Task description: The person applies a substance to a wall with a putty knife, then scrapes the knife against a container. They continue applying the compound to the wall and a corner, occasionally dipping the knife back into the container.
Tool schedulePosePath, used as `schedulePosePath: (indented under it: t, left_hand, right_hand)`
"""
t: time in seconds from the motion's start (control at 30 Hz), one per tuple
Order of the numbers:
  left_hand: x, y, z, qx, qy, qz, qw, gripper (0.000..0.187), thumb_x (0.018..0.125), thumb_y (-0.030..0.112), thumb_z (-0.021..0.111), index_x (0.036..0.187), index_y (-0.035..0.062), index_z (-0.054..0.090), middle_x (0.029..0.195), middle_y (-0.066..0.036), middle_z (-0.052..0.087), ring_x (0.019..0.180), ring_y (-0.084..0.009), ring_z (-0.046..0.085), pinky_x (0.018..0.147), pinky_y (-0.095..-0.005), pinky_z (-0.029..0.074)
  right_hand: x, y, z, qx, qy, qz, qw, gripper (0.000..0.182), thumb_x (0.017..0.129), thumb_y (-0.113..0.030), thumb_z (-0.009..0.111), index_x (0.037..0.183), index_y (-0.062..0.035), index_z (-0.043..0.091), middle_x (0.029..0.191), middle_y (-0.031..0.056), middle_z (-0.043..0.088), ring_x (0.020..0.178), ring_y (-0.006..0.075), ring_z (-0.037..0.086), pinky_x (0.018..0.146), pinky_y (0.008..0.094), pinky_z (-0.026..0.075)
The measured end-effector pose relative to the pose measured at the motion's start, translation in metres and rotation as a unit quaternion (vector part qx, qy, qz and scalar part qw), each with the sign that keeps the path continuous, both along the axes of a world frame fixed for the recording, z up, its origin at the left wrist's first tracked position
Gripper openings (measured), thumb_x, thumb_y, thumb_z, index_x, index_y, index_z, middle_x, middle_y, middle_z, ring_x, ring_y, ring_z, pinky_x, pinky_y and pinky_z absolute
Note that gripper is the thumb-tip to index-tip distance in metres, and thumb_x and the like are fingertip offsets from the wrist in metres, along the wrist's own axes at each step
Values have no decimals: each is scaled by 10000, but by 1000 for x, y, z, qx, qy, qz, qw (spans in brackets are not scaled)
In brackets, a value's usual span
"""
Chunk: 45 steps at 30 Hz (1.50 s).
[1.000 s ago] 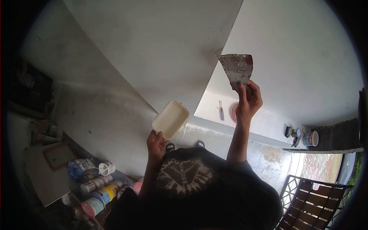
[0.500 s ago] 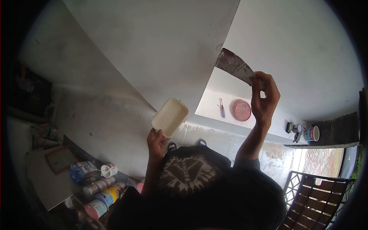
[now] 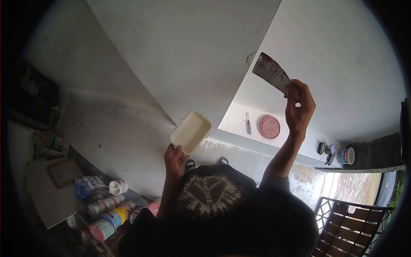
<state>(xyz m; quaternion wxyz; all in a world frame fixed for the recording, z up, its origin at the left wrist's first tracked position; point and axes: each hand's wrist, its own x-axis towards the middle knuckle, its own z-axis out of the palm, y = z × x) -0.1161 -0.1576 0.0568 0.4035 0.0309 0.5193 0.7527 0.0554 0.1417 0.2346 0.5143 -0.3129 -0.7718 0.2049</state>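
We wear a dark shirt with a pale pattern (image 3: 209, 192) across its front. Our left hand (image 3: 174, 160) has a narrow grip on the near end of a pale, shallow tray (image 3: 191, 132), with the thumb at its rim. The tray is in front of us, tilted, its open side facing our view. Our right hand (image 3: 299, 107), raised higher and off to the right, closes thumb and fingers around the narrow end of a stained scraper (image 3: 271, 73), leaving a small gap between thumb and finger. The scraper's broad end points up and left, just beside a rough chipped patch (image 3: 250, 58) on the edge of the grey wall (image 3: 184, 51); we cannot tell whether they touch.

Past the hands, a white ledge (image 3: 239, 112) bears a screwdriver (image 3: 248, 124) and, to its right, a round red lid (image 3: 269, 127). Below, our sandalled feet (image 3: 223, 161) show on the tiled floor (image 3: 239, 153). Down to the left lie several paint cans (image 3: 112, 219), near a white bucket (image 3: 118, 187) and a flat board (image 3: 53, 199). Farther along the ledge to the right, a white tub (image 3: 346, 156) is near some small dark items, and a slatted bench (image 3: 351, 227) is at the lower right.
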Motion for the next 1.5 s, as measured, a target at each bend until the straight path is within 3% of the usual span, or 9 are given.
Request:
schedulePosePath:
  t: [0.1, 0.2, 0.3, 0.43, 0.73, 1.5]
  left_hand:
    - [1, -2, 4, 1, -1, 1, 1000, 459, 960, 196, 509, 1349, -11, 383, 1252, -164, 551, 1139, -284, 590, 949, -405, 497]
    - [2, -1, 5, 15, -11, 10, 1000, 430, 950, 168, 526, 1313, -32, 409, 1232, -172, 552, 1140, -288, 586, 958, -407, 491]
    - [2, -2, 2, 18, -9, 10, 1000, 431, 953, 171, 525, 1315, -32, 408, 1234, -173, 550, 1145, -291, 583, 965, -416, 485]
    - [-2, -4, 2, 8, -1, -2, 1000, 436, 957, 177, 523, 1324, -28, 407, 1245, -174, 545, 1142, -292, 583, 964, -426, 487]
    - [-14, -13, 1, 5, 10, -28, 1000, 446, 953, 165, 517, 1344, -10, 393, 1257, -169, 543, 1144, -296, 584, 963, -428, 488]
    - [-25, -25, -1, -5, 9, -31, 999, 465, 942, 180, 536, 1355, 21, 393, 1247, -144, 552, 1128, -272, 592, 924, -401, 504]
  right_hand:
    - [5, -7, -4, -11, 10, 7, 1000, 114, 861, -7, 622, 974, 4, 618, 777, 86, 665, 640, 126, 640, 558, 243, 486]
    - [-3, -20, -22, -96, 99, 54, 989, 132, 906, -62, 615, 978, 34, 561, 795, 109, 667, 683, 148, 681, 559, 230, 500]
    - [-23, -35, -60, -173, 255, 158, 938, 151, 927, -64, 589, 1025, 24, 515, 870, 149, 668, 711, 213, 694, 553, 270, 536]
    - [-42, -74, -62, -335, 300, 185, 874, 212, 971, -127, 522, 1085, 19, 418, 931, 258, 662, 747, 277, 705, 524, 318, 571]
    - [-60, -69, -48, -292, 330, 210, 873, 259, 1005, -203, 459, 1116, 3, 348, 945, 249, 663, 688, 245, 694, 495, 289, 558]
    - [-68, -74, -60, -305, 328, 161, 879, 242, 1001, -171, 460, 1103, 4, 328, 969, 256, 647, 694, 241, 687, 471, 292, 558]
